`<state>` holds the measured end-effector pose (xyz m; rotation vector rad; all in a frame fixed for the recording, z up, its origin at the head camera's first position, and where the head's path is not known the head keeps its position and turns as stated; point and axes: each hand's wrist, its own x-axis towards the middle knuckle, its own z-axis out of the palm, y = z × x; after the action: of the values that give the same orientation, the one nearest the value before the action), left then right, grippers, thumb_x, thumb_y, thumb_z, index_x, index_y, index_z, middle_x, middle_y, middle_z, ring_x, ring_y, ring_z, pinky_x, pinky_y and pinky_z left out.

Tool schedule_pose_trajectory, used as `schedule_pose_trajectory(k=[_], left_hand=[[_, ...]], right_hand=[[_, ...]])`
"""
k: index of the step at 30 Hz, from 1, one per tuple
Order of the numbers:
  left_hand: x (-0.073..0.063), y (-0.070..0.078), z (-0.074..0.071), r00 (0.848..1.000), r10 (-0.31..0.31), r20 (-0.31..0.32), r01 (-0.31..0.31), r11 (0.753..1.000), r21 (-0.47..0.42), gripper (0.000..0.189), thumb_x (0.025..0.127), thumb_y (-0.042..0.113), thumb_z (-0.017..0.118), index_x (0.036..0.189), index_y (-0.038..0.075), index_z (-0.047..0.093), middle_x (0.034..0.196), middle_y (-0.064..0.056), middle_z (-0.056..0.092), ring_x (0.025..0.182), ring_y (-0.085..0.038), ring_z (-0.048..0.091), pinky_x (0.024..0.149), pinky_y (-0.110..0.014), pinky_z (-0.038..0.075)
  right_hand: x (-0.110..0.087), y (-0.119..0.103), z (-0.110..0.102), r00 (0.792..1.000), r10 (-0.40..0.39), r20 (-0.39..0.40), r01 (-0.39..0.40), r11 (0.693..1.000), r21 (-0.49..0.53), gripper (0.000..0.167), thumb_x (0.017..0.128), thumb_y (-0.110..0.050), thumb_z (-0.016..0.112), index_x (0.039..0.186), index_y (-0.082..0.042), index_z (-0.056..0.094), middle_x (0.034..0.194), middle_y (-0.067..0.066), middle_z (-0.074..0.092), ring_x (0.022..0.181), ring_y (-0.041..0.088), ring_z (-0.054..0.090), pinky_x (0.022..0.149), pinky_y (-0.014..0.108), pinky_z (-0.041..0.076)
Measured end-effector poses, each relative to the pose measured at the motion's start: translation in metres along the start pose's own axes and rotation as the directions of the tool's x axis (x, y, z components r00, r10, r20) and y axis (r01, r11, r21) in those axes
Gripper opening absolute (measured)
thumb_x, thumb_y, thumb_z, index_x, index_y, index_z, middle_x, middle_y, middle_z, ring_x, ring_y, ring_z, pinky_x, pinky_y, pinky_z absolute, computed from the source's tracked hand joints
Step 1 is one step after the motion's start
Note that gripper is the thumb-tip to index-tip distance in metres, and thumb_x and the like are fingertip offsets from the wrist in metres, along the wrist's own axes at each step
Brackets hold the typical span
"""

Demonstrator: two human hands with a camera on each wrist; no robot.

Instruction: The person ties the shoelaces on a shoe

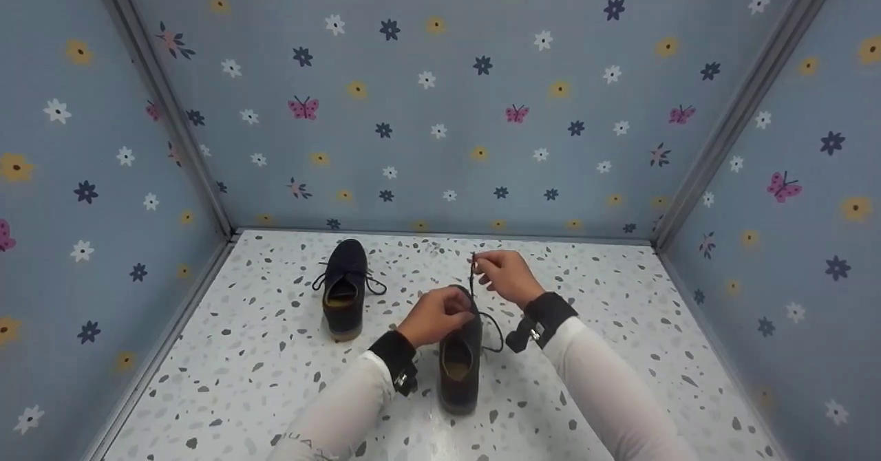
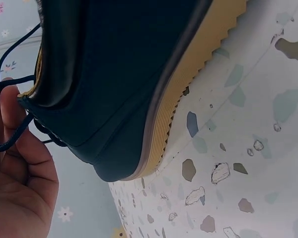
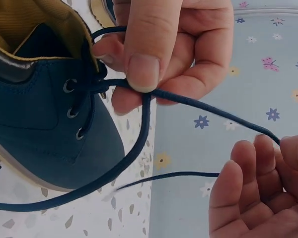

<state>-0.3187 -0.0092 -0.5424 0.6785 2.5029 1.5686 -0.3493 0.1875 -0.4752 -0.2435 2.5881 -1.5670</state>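
A dark blue lace-up shoe [image 1: 460,371] stands on the floor in front of me, its toe pointing away. Over its tongue my left hand [image 1: 437,316] pinches the dark lace [image 3: 124,158] between thumb and fingers, close to the top eyelets. My right hand [image 1: 509,275], higher and farther forward, pinches a stretch of lace [image 3: 213,108] between thumb and fingertips and holds it taut. A loose loop droops on the shoe's right side. In the left wrist view the shoe's side [image 2: 114,89] and tan ridged sole [image 2: 181,79] fill the middle.
To the left stands a second dark shoe [image 1: 345,282], its lace tied in a bow. Speckled white floor [image 1: 261,392] lies under both shoes. Blue flowered panels [image 1: 440,103] rise at the back and on both sides.
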Motion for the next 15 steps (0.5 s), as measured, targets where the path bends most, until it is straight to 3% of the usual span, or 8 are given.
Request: schedule_pose_trajectory(k=[3, 7, 15], left_hand=[[0.000, 0.000, 0.000, 1.000, -0.011, -0.008, 0.011, 1.000, -0.023, 0.013, 0.094, 0.017, 0.077, 0.101, 0.012, 0.068, 0.095, -0.003, 0.078, 0.083, -0.009, 0.071, 0.072, -0.028, 0.057], [-0.001, 0.000, 0.001, 1.000, -0.020, -0.011, 0.019, 0.999, -0.038, 0.017, 0.093, 0.017, 0.077, 0.101, 0.011, 0.062, 0.089, -0.003, 0.075, 0.078, -0.008, 0.067, 0.068, -0.027, 0.055], [-0.002, -0.001, 0.001, 0.999, -0.036, -0.004, 0.036, 0.998, -0.055, 0.014, 0.093, 0.010, 0.071, 0.100, 0.010, 0.059, 0.089, -0.002, 0.074, 0.078, -0.009, 0.067, 0.068, -0.027, 0.054]], right_hand=[[-0.001, 0.003, -0.003, 1.000, 0.008, 0.000, -0.008, 1.000, 0.006, 0.033, 0.109, -0.017, 0.054, 0.137, -0.006, 0.067, 0.112, 0.015, 0.075, 0.092, 0.021, 0.073, 0.083, 0.038, 0.062], [-0.004, 0.009, -0.009, 1.000, -0.001, 0.007, 0.001, 1.000, -0.003, 0.033, 0.109, -0.018, 0.053, 0.137, -0.007, 0.067, 0.117, 0.018, 0.074, 0.098, 0.026, 0.073, 0.088, 0.046, 0.062], [-0.014, 0.026, -0.025, 1.000, 0.005, -0.018, -0.006, 0.998, -0.064, 0.025, 0.108, -0.017, 0.056, 0.125, -0.009, 0.072, 0.111, 0.014, 0.073, 0.090, 0.020, 0.071, 0.075, 0.029, 0.058]])
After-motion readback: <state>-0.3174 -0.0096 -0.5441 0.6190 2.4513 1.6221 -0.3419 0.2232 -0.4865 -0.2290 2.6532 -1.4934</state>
